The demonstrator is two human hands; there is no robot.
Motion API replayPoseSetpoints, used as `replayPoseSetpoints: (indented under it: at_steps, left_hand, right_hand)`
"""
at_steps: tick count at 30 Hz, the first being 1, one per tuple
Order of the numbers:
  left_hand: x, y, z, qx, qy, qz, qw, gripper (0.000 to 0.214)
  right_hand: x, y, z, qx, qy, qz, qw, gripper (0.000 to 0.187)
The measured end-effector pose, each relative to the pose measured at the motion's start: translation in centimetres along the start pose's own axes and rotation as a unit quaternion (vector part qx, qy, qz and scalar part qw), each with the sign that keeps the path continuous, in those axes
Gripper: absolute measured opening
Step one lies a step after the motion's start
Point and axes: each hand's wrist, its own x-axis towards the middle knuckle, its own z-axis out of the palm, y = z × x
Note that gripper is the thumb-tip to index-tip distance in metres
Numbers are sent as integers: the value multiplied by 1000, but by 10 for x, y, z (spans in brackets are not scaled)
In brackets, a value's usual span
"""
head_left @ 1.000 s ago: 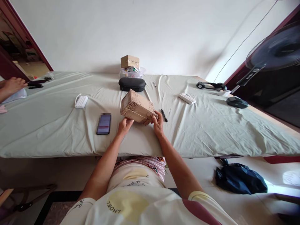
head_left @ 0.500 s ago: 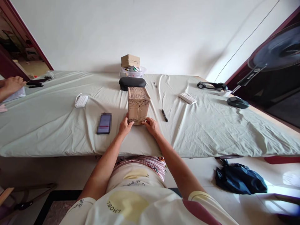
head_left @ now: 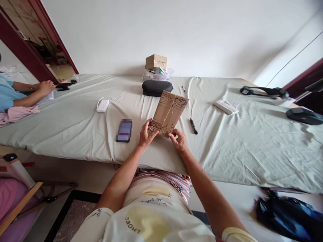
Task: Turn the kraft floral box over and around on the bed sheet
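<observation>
Hands [head_left: 145,136] [head_left: 179,141] hold a scribbled cardboard box [head_left: 168,112], probably oblong.

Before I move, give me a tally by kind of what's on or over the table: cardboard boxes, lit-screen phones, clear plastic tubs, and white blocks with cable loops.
Cardboard boxes: 2
Lit-screen phone: 1
Clear plastic tub: 1
White blocks with cable loops: 2
Total: 6

Cream shirt [head_left: 180,218], yellow patches [head_left: 148,222], striped bottoms [head_left: 174,181]
</observation>
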Motion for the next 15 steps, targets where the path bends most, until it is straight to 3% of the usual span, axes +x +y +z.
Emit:
replayPoseSetpoints:
  at_steps: [5, 10, 15]
  left_hand:
    - [-3, 5, -2, -15, 39, 9, 999, 85]
    - [-2, 1, 0, -21, 57, 33, 998, 90]
    - [-2, 1, 5, 53, 35, 52, 997, 109]
  right_hand:
    - [-2, -16, 0, 16, 27, -68, 997, 39]
    - [-3, -22, 8, 29, 58, -94, 993, 23]
    - [-1, -18, 11, 27, 81, -77, 993, 38]
